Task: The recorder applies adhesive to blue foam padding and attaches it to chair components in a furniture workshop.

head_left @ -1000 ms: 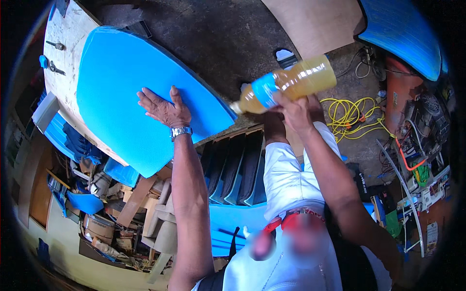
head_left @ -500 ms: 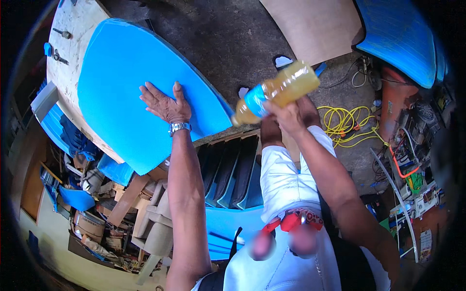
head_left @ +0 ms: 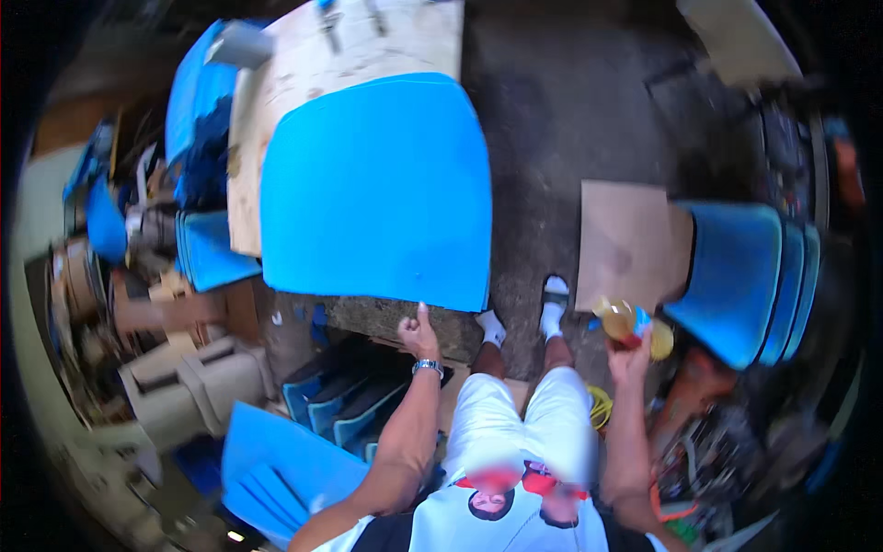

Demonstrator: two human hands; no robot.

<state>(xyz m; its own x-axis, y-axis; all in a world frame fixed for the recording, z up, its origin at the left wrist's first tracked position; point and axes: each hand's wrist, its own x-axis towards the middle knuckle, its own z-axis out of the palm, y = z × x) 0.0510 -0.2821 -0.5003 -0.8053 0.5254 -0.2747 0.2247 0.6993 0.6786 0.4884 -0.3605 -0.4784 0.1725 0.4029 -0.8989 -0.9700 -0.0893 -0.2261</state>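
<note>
A bottle of yellowish liquid with a blue label (head_left: pixel 618 319) is held out to the right, tipped on its side, with my right hand (head_left: pixel 631 357) wrapped round its middle. My left hand (head_left: pixel 420 337) holds nothing; its thumb sticks up and its fingers are loosely curled. A wristwatch circles that wrist. Just beyond this hand is the near edge of a large bright blue sheet (head_left: pixel 377 184) with rounded corners. The sheet lies on a pale wooden board (head_left: pixel 368 46).
Blue curved panels (head_left: pixel 731 276) stand stacked at the right beside a brown board (head_left: pixel 621 239). Dark-lined blue panels (head_left: pixel 345 414) lean near my left forearm. Scrap wood and beige moulded pieces (head_left: pixel 189 382) crowd the left. Yellow cable (head_left: pixel 600 407) lies by my right leg.
My left hand has come off the blue sheet and its fingers have curled. The bottle has moved right and lower in my right hand. The whole view has turned.
</note>
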